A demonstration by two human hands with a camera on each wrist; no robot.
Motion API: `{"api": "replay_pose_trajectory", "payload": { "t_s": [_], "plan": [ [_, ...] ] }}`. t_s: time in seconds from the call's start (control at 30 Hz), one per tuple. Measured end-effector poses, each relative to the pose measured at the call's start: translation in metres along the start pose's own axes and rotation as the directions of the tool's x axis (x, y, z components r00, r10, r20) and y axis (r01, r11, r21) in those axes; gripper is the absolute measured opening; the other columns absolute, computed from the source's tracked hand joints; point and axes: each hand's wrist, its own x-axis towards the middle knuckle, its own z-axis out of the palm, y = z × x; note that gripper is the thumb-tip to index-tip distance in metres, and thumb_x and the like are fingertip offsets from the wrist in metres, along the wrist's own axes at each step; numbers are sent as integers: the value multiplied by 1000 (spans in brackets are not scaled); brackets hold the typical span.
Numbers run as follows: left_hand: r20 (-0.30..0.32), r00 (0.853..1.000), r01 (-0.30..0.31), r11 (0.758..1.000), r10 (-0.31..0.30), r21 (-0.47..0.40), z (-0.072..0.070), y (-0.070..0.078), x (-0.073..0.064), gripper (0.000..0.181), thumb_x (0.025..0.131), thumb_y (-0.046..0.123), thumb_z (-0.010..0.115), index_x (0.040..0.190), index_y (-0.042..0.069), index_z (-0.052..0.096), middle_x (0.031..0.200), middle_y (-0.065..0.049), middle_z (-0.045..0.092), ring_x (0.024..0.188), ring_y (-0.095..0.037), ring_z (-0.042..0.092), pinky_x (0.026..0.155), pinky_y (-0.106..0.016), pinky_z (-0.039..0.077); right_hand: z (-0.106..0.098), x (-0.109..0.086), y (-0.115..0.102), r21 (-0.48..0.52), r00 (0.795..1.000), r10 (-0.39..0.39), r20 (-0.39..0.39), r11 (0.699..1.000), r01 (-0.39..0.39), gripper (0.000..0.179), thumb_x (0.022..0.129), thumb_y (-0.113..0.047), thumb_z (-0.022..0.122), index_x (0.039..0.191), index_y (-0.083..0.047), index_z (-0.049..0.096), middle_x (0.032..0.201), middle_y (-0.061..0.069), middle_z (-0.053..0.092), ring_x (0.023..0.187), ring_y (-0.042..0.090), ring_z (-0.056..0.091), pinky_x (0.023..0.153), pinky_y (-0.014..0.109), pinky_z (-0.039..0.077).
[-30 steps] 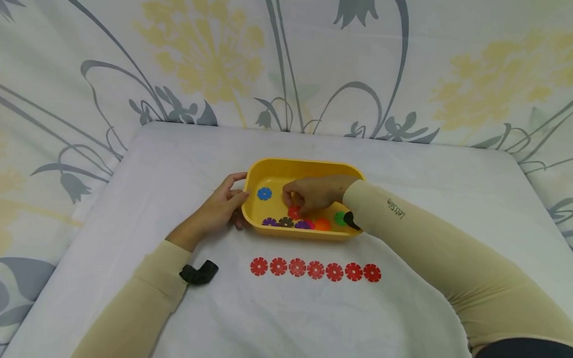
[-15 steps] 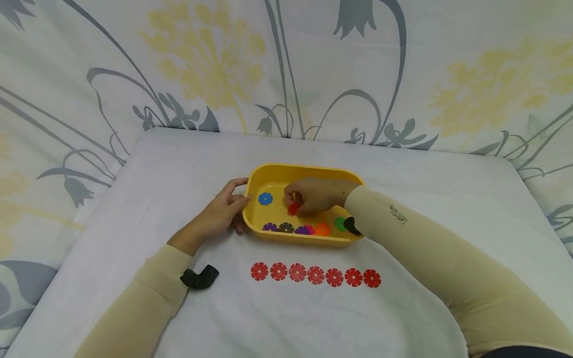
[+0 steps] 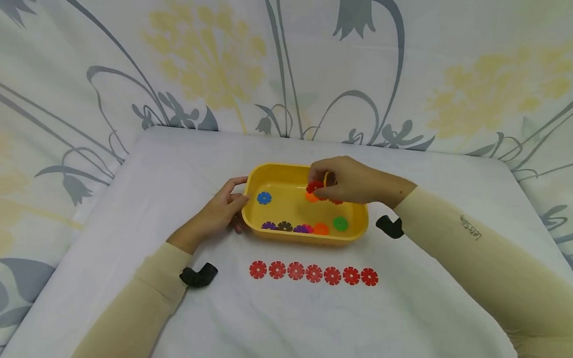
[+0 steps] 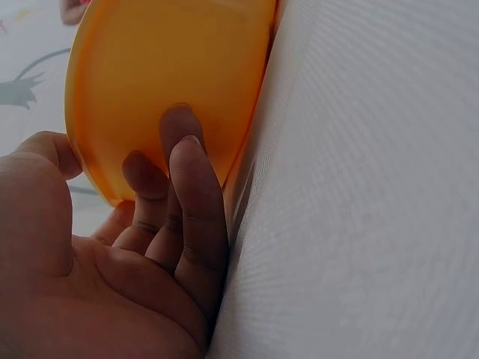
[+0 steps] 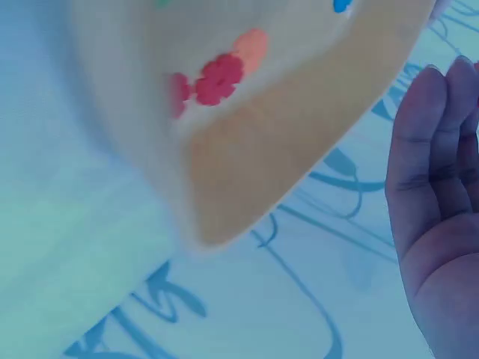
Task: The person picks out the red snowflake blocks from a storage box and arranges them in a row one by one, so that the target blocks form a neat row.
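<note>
My left hand (image 3: 219, 211) grips the left end of a yellow plastic tray (image 3: 292, 206). In the left wrist view the thumb lies at the rim and the fingertips touch the outer wall (image 4: 172, 56). Over the tray's right half, my right hand (image 3: 355, 182) pinches a red notched disc (image 3: 314, 187) between thumb and fingers. The right wrist view shows this hand (image 5: 441, 172) beside the tray, its fingertips partly cut off by the frame. Inside the tray lie a blue disc (image 3: 264, 197), a green disc (image 3: 340, 223), orange discs (image 3: 320, 229) and several dark and purple ones.
In front of the tray, several red discs (image 3: 314, 273) form a straight row on the white cloth (image 3: 310, 322). More red discs (image 5: 219, 79) lie in the tray, partly behind my right hand in the head view. A patterned curtain (image 3: 290, 63) stands behind the table.
My right hand has risen from the tray's floor and shifted right, carrying the red disc. Orange and red discs it had covered now show. My left hand stays at the tray.
</note>
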Motion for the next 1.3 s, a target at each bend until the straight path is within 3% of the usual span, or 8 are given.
{"api": "replay_pose_trajectory", "payload": {
  "t_s": [0.27, 0.53, 0.73, 0.97, 1.2, 1.3],
  "plan": [
    [-4, 1000, 26, 1000, -26, 3, -1, 0, 1, 54, 107, 31, 42, 156, 27, 19, 116, -17, 65, 69, -28, 64, 68, -35, 59, 6, -74, 29, 107, 991, 84, -104, 992, -73, 16, 99, -18, 63, 113, -12, 67, 93, 9, 66, 78, 21, 62, 72, 27, 57],
    [-8, 999, 35, 999, -35, 4, -3, 0, 0, 57, 107, 31, 43, 158, 26, 17, 119, -21, 63, 68, -26, 62, 68, -32, 58, 26, -122, 60, 213, 991, 128, -46, 970, -115, 19, 99, -19, 61, 114, -8, 66, 88, 11, 64, 77, 19, 61, 70, 27, 56],
    [-15, 998, 60, 998, -60, 4, 1, -4, -5, 57, 108, 31, 42, 158, 25, 17, 118, -20, 63, 69, -26, 62, 70, -31, 58, 50, -134, 85, 247, 982, 182, 50, 950, -189, 19, 97, -19, 64, 113, -9, 66, 86, 7, 65, 74, 18, 61, 67, 24, 55],
    [-20, 996, 83, 997, -83, 1, 4, -5, -5, 55, 107, 34, 43, 157, 29, 19, 118, -17, 64, 71, -27, 63, 72, -33, 59, 63, -141, 103, 261, 979, 174, 109, 945, -197, 16, 95, -16, 66, 108, -7, 65, 72, 2, 60, 65, 15, 59, 62, 23, 52],
    [-10, 1000, 17, 1000, -17, 11, 2, -1, -2, 56, 108, 29, 41, 158, 24, 16, 120, -23, 63, 69, -26, 64, 67, -33, 59, 64, -145, 106, 265, 957, 241, 161, 923, -277, 22, 92, -23, 72, 107, -11, 61, 73, 3, 64, 59, 15, 59, 58, 25, 54],
    [-7, 1000, 10, 1000, -10, 17, 2, 1, -1, 56, 108, 29, 41, 158, 24, 16, 119, -23, 63, 69, -26, 64, 67, -33, 59, 64, -145, 105, 245, 958, 240, 155, 930, -273, 22, 91, -24, 73, 105, -12, 61, 71, 3, 63, 57, 14, 59, 57, 25, 54]
  ]
}}
